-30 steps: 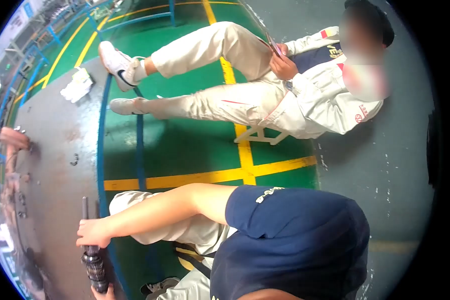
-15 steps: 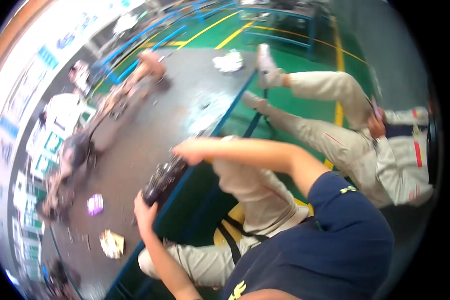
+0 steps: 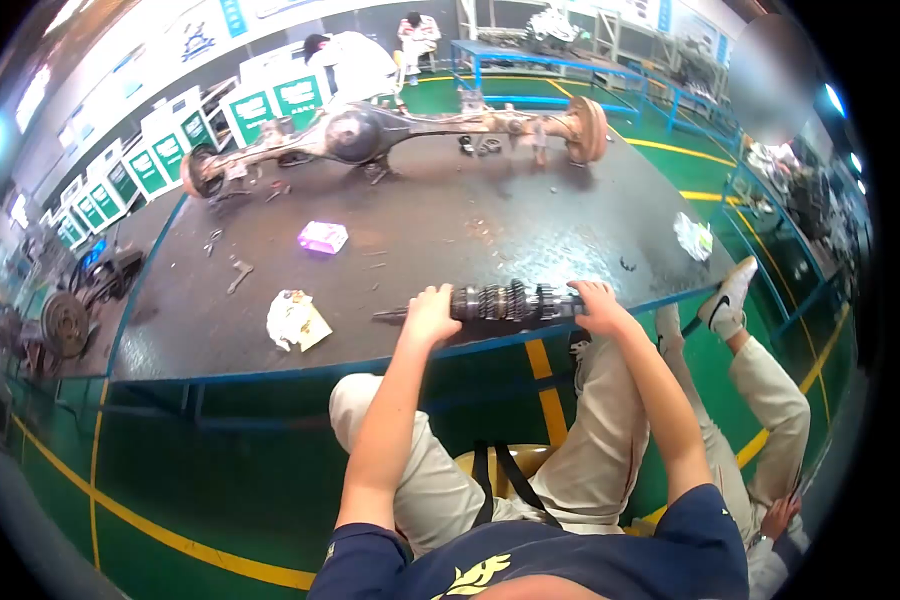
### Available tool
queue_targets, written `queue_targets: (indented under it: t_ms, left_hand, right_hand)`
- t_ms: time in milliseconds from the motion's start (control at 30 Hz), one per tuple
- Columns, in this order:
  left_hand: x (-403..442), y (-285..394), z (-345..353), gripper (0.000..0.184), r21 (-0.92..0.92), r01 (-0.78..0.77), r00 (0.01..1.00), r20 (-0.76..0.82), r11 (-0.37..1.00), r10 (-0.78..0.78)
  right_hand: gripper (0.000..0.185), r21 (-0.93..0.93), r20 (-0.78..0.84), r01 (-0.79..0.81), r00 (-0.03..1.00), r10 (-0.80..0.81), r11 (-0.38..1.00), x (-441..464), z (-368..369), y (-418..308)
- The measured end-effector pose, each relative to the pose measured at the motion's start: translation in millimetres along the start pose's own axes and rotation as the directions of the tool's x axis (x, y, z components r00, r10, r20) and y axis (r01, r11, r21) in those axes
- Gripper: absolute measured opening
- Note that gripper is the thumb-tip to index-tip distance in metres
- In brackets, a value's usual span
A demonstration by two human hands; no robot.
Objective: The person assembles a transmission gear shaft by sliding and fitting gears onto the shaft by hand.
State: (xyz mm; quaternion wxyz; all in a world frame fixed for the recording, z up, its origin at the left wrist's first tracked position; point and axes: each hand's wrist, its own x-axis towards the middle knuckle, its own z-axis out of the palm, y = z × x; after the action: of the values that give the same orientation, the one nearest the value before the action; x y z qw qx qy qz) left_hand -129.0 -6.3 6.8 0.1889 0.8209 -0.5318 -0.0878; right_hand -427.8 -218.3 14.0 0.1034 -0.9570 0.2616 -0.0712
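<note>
A dark gear shaft (image 3: 510, 301) with several toothed gears lies lengthwise along the near edge of the metal-topped table (image 3: 410, 240). My left hand (image 3: 432, 316) is wrapped round its left part, where a thin shaft end sticks out to the left. At the right end of the gears, my right hand (image 3: 597, 306) has its fingers closed over the shaft. The undersides of both hands' grips are hidden.
A rusty axle (image 3: 355, 135) spans the table's far side. Nearer are a purple box (image 3: 322, 237), crumpled paper (image 3: 297, 320) and a white wrapper (image 3: 692, 237). A seated person's leg (image 3: 770, 385) is at the right. Machine parts (image 3: 65, 322) stand at the left.
The view has swung left and levelled, bringing the whole table into sight. The shaft now appears horizontal, with my left hand on its left part and my right hand at its right end.
</note>
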Motion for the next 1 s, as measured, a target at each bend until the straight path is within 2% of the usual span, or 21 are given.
queue_targets:
  t_ms: [67, 100, 167, 233, 300, 333, 367, 533, 667, 767, 900, 1000]
  left_hand:
    - [-1, -1, 5, 0.059, 0.034, -0.003, 1.0, -0.014, 0.999, 0.003]
    - [2, -1, 7, 0.059, 0.058, -0.001, 1.0, -0.015, 0.998, 0.002]
    - [1, -4, 7, 0.056, 0.023, 0.0, 1.0, -0.021, 1.0, 0.0]
    - [-2, -9, 12, 0.053, -0.007, -0.023, 0.998, -0.055, 1.0, 0.022]
    - [-13, -8, 6, 0.047, -0.122, -0.025, 0.999, -0.023, 0.992, 0.022]
    - [-18, -6, 4, 0.047, -0.139, -0.018, 1.0, -0.011, 0.99, 0.017]
    - [-21, -8, -1, 0.046, -0.139, -0.007, 1.0, 0.006, 0.99, 0.008]
    - [-23, -17, -2, 0.048, -0.203, -0.031, 0.998, 0.044, 0.979, 0.041]
    - [-22, -21, 3, 0.047, -0.19, -0.074, 0.997, -0.001, 0.979, 0.075]
    - [-19, -19, 7, 0.041, -0.204, -0.051, 0.998, -0.05, 0.978, 0.042]
    - [-19, -17, 5, 0.045, -0.171, -0.011, 0.999, -0.039, 0.985, 0.005]
    - [-21, -19, 0, 0.048, -0.155, -0.015, 1.0, -0.02, 0.988, 0.012]
  right_hand:
    - [0.063, -0.095, -0.02, -0.028, 0.999, 0.026, 0.995, 7, 7, -12]
    - [0.061, -0.178, -0.052, 0.021, 0.998, -0.03, 0.984, 10, 6, -19]
    - [0.06, -0.187, -0.157, 0.077, 0.982, -0.107, 0.979, 20, 12, -22]
    - [0.065, -0.184, -0.095, 0.024, 0.995, -0.043, 0.983, 32, 18, -23]
    - [0.067, -0.204, -0.07, 0.021, 0.997, -0.036, 0.979, 35, 18, -32]
    - [0.069, -0.211, -0.122, 0.058, 0.989, -0.085, 0.976, 35, 24, -27]
    - [0.07, -0.202, -0.178, 0.1, 0.975, -0.137, 0.974, 41, 29, -25]
    - [0.072, -0.144, -0.175, 0.059, 0.981, -0.085, 0.988, 49, 34, -20]
    - [0.071, -0.092, -0.166, 0.04, 0.985, -0.055, 0.995, 47, 31, -22]
    - [0.07, 0.003, -0.24, 0.042, 0.97, -0.04, 0.999, 38, 35, -23]
    - [0.071, -0.048, -0.353, 0.139, 0.924, -0.147, 0.989, 29, 44, -24]
    - [0.07, -0.037, -0.31, 0.129, 0.941, -0.134, 0.991, 24, 35, -33]
